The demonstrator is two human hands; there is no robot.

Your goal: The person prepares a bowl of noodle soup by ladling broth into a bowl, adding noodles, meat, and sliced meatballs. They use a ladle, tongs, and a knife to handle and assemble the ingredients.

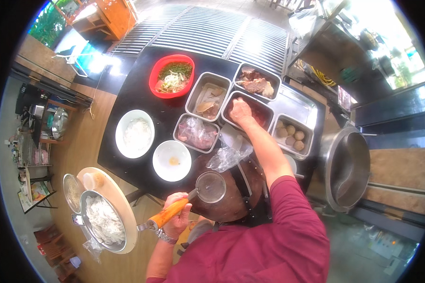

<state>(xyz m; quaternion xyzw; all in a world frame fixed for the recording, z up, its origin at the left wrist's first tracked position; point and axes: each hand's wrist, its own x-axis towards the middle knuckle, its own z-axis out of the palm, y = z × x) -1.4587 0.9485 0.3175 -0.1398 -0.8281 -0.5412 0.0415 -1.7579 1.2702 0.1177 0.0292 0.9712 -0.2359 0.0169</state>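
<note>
My left hand (177,215) is closed around the orange wooden handle of a mesh strainer ladle (211,187), whose round basket sits over a brown round board (230,203). My right hand (240,110) reaches into a steel pan (271,122) of red meat (258,115); its fingertips are down in the pan, and whether they grip any meat is hidden. Beside that pan stand one with large cooked meat pieces (255,85), one with a few pale slices (208,108) and one with meatballs (289,134). Pinkish meat under clear plastic (196,131) fills a smaller pan.
Left on the black table lie a bowl of white noodles (138,132), a bowl with a little yellowish liquid (171,161) and a red basket of herbs and onion (173,76). Crumpled plastic (230,155) lies near me. A large steel pot (347,169) stands right, a noodle basin (104,217) left.
</note>
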